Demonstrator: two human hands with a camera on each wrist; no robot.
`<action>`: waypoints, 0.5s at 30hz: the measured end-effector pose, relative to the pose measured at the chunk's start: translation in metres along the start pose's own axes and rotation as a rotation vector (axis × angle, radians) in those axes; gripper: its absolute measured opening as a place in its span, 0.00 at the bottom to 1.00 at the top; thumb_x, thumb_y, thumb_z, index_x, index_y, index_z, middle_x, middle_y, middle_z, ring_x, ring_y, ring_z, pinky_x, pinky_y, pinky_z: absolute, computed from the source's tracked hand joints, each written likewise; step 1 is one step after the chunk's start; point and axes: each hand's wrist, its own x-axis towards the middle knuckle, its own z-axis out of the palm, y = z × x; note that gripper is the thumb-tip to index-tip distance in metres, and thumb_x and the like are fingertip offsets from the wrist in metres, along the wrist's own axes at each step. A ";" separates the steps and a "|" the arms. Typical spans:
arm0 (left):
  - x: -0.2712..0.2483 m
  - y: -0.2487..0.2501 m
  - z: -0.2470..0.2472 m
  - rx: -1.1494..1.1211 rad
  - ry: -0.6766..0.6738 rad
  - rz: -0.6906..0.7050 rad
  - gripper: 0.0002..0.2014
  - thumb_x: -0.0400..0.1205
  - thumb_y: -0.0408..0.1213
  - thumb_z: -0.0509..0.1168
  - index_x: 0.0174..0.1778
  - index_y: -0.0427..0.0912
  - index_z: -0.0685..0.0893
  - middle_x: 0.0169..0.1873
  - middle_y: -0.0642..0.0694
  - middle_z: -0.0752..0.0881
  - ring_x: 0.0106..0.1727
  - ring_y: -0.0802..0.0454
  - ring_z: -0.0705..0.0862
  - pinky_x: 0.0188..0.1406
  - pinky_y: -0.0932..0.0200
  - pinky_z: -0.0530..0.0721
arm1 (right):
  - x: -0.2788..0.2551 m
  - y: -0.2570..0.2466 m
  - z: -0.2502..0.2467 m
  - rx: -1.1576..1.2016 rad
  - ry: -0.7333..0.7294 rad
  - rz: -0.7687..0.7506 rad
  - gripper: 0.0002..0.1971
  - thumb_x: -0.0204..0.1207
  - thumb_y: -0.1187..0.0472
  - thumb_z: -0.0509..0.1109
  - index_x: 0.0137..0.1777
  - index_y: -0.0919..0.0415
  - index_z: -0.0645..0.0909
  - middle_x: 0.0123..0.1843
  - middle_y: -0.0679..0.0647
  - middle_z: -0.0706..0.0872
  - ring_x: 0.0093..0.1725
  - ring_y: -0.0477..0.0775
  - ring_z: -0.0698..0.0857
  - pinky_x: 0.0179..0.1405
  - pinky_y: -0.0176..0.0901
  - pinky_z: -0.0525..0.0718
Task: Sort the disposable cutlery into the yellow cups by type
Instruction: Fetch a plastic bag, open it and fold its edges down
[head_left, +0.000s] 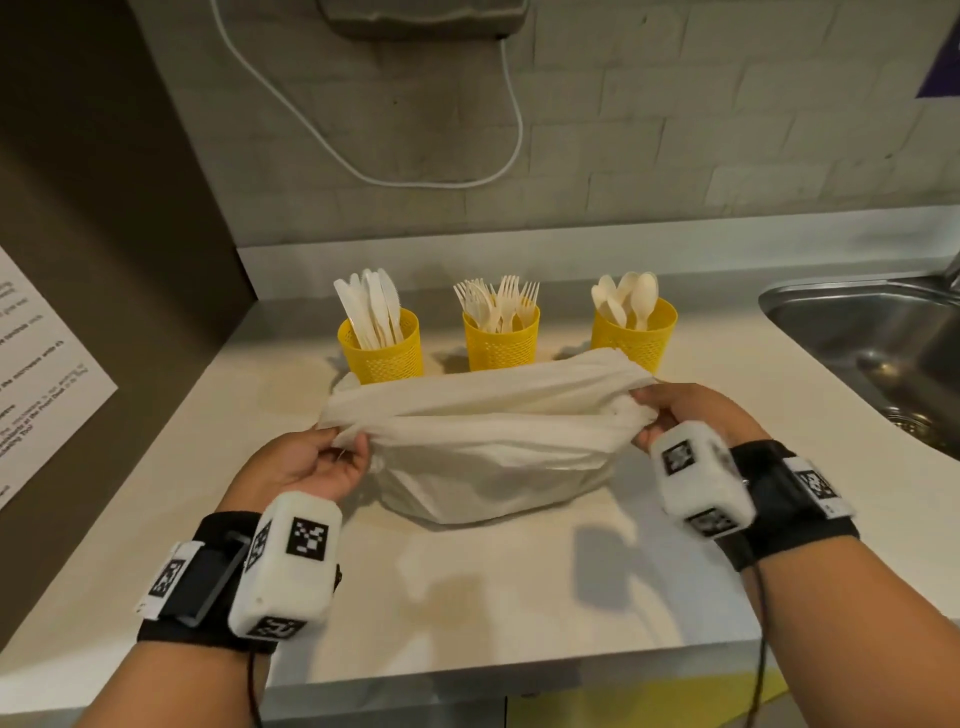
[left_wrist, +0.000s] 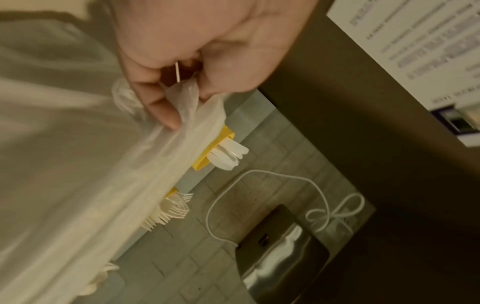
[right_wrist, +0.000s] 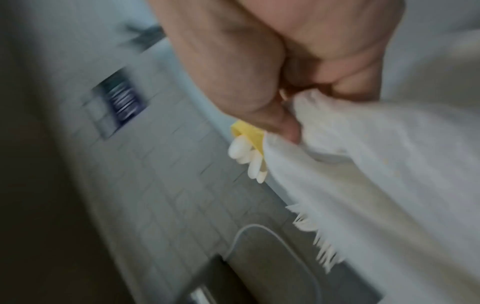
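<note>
Altogether three yellow cups (head_left: 501, 340), one white bag (head_left: 488, 452).

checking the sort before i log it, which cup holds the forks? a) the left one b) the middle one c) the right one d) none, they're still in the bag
b: in the head view the forks stand tines up in the middle yellow cup, with knives in the left cup and spoons in the right.

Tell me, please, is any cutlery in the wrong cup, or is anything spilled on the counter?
Nothing stands out: knives, forks and spoons each fill their own cup. Both hands hold a white bag.
</note>
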 end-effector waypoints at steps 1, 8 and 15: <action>0.003 0.001 -0.001 -0.043 0.028 -0.020 0.09 0.85 0.25 0.50 0.45 0.32 0.75 0.42 0.37 0.79 0.36 0.53 0.76 0.16 0.69 0.80 | 0.004 0.001 -0.005 0.054 0.004 0.040 0.24 0.50 0.76 0.78 0.50 0.65 0.86 0.40 0.62 0.91 0.40 0.59 0.90 0.52 0.47 0.88; 0.004 -0.006 -0.009 0.286 0.013 -0.140 0.08 0.67 0.24 0.54 0.24 0.39 0.70 0.13 0.48 0.68 0.08 0.58 0.62 0.06 0.73 0.57 | 0.014 0.011 -0.010 -0.279 0.178 0.088 0.09 0.81 0.63 0.60 0.55 0.60 0.81 0.42 0.59 0.87 0.45 0.59 0.83 0.55 0.53 0.82; -0.002 -0.005 -0.011 0.282 0.035 -0.015 0.10 0.81 0.43 0.62 0.39 0.41 0.75 0.21 0.45 0.77 0.14 0.56 0.69 0.10 0.74 0.59 | -0.001 0.012 -0.005 0.036 0.034 0.176 0.19 0.77 0.51 0.67 0.63 0.63 0.78 0.54 0.67 0.87 0.43 0.66 0.87 0.36 0.57 0.88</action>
